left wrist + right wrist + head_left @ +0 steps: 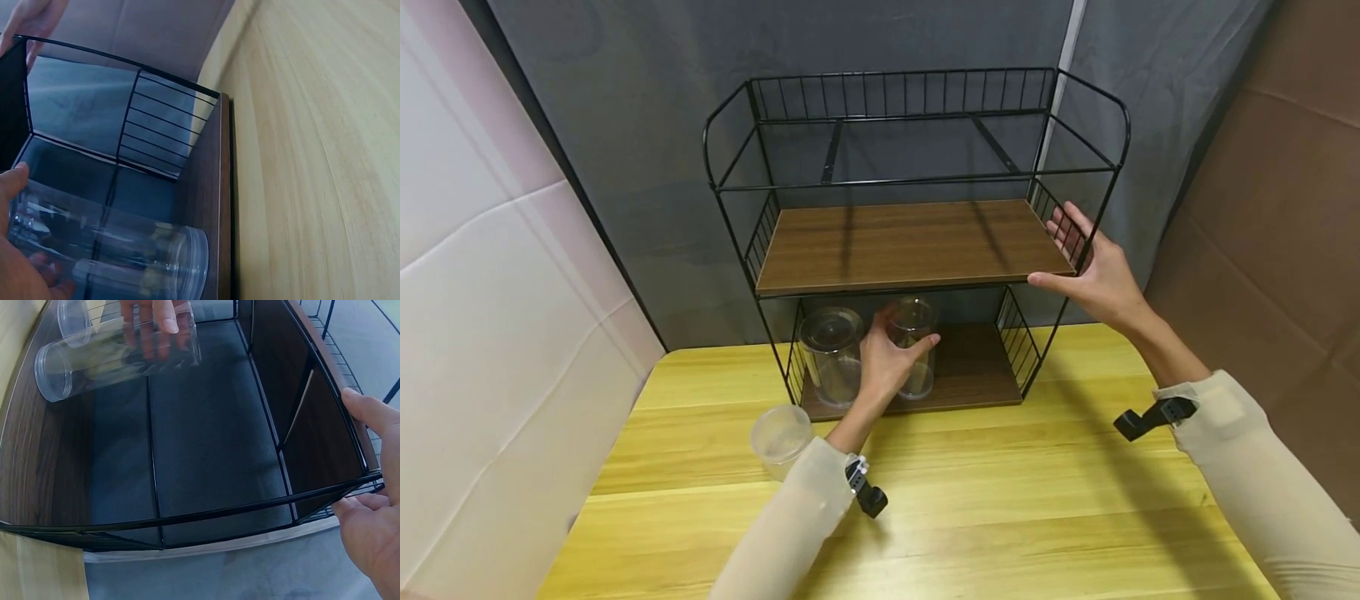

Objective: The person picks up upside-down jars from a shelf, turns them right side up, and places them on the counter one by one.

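Observation:
My left hand [883, 358] grips a tall clear cylindrical jar [916, 367], with the thumb on its right side and the other fingers behind it. The jar's base [194, 262] stands at the bottom board [59, 462] of a black wire rack. To its left, a wider clear jar [833, 367] stands on the same board, partly behind my left hand. My right hand [1097, 271] holds the rack's [917, 287] right front corner at middle-shelf height. Its thumb lies on the front edge of the brown middle shelf [910, 242], while its fingers reach outside the side wires.
A clear round container [778, 437] sits on the yellow wooden table [1000, 500], in front of the rack and beside my left forearm. The rack's top tier [917, 179] has bare frame bars and no board. A grey curtain [625, 167] hangs behind.

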Tool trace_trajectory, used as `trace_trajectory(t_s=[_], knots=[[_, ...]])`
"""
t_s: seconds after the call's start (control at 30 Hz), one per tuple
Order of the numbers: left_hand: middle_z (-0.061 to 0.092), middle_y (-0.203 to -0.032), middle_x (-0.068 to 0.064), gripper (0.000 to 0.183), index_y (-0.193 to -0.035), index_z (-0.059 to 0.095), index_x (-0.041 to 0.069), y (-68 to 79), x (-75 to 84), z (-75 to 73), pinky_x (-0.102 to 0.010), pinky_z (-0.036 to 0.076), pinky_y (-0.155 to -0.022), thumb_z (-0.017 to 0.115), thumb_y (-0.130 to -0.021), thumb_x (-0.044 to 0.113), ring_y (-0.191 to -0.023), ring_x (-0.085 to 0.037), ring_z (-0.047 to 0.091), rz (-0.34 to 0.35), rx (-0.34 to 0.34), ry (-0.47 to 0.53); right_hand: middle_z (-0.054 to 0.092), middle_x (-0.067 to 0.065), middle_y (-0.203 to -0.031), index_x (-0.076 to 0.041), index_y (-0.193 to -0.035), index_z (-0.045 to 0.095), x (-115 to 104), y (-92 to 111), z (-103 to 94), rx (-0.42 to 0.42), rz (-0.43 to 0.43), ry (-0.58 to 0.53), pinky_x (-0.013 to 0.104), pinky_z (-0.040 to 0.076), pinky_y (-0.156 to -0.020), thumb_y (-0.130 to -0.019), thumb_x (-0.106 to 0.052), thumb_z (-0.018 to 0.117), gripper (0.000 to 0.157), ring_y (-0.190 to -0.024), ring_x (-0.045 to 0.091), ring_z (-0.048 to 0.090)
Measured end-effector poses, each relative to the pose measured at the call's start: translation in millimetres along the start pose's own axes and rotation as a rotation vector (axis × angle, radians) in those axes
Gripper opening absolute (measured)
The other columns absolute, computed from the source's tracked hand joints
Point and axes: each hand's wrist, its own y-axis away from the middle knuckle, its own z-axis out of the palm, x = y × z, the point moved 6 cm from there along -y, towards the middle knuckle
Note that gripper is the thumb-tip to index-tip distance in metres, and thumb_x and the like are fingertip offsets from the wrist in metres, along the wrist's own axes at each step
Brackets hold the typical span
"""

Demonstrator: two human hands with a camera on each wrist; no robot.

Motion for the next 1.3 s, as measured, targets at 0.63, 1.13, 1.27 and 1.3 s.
trace_trajectory(t_s=[0.63, 1.13, 1.27, 1.3], knots=[[0.065, -0.105, 0.000, 0.076, -0.131, 0.054, 0.014, 14.8, 11.1, -10.0, -0.028, 0.049, -0.071, 0.087, -0.069, 0.044, -0.085, -0.013, 0.058, -0.022, -0.025, 0.088, 0.029, 0.014, -0.158, -0.016, -0.157, 0.015, 1.5, 9.2, 1.0, 0.043, -0.012, 0.046, 0.020, 0.030, -0.113, -0.084, -0.001, 0.074, 0.095, -0.144, 0.028, 0.030], [0.062, -0.123, -0.002, 0.074, -0.137, 0.047, 0.014, 36.4, 13.3, -16.1, -0.030, 0.052, -0.090, 0.086, -0.076, 0.029, -0.108, -0.018, 0.062, -0.141, -0.089, 0.407, 0.023, 0.005, -0.161, -0.032, -0.156, 0.012, 21.6, 31.2, -5.0, 0.060, 0.009, 0.164, 0.015, 0.032, -0.109, -0.086, -0.009, 0.075, 0.097, -0.147, 0.020, 0.025], [0.061, -0.124, -0.006, 0.070, -0.136, 0.044, 0.010, 42.5, 16.0, -17.2, -0.027, 0.052, -0.092, 0.083, -0.079, 0.022, -0.112, -0.020, 0.061, -0.180, -0.100, 0.537, 0.017, -0.004, -0.162, -0.033, -0.156, 0.010, 16.3, 43.5, -6.2, 0.062, 0.013, 0.237, 0.011, 0.031, -0.108, -0.085, -0.013, 0.076, 0.099, -0.147, 0.021, 0.024], [0.060, -0.125, -0.006, 0.070, -0.136, 0.043, 0.011, 44.0, 16.8, -17.5, -0.025, 0.052, -0.092, 0.083, -0.079, 0.022, -0.114, -0.019, 0.061, -0.189, -0.104, 0.563, 0.016, -0.006, -0.163, -0.033, -0.156, 0.010, 14.5, 46.9, -6.9, 0.065, 0.016, 0.252, 0.011, 0.030, -0.108, -0.085, -0.014, 0.077, 0.099, -0.147, 0.023, 0.024]])
